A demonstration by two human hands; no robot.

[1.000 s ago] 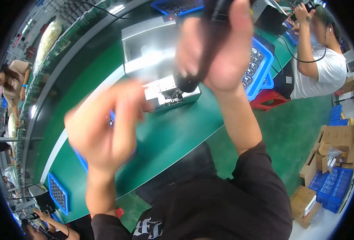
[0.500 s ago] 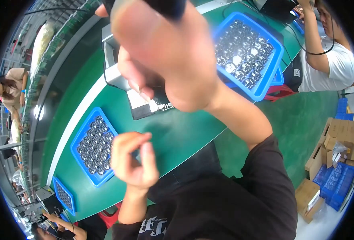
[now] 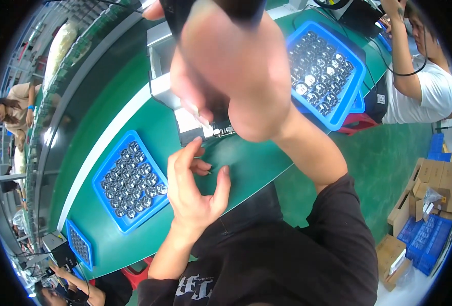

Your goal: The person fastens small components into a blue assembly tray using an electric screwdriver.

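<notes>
My right hand (image 3: 246,76) is raised high in front of the view, its fingers curled round a black object (image 3: 241,10). Blur and the top edge hide what kind of object that is. Lower down, my left hand (image 3: 193,188) hovers over the green table with thumb and fingers apart, nothing visible between them. Beside it on the left lies a blue tray (image 3: 123,227) filled with round, shiny, clear-and-dark lens-like parts (image 3: 130,178). Just beyond the left fingertips, partly behind my right hand, is a black-and-white device base (image 3: 187,127).
Another blue tray (image 3: 335,125) of similar parts stands on the right, over a second tray. A smaller blue tray (image 3: 78,245) lies far left. A grey-white open box (image 3: 159,56) sits behind. Co-workers sit right and lower left; cartons (image 3: 427,178) and blue crates (image 3: 427,239) stand on the floor.
My left hand has moved right and up toward the device base, and its fingers have spread more. My right hand, with the black object, appears slightly farther right. The whole view has shifted a little.
</notes>
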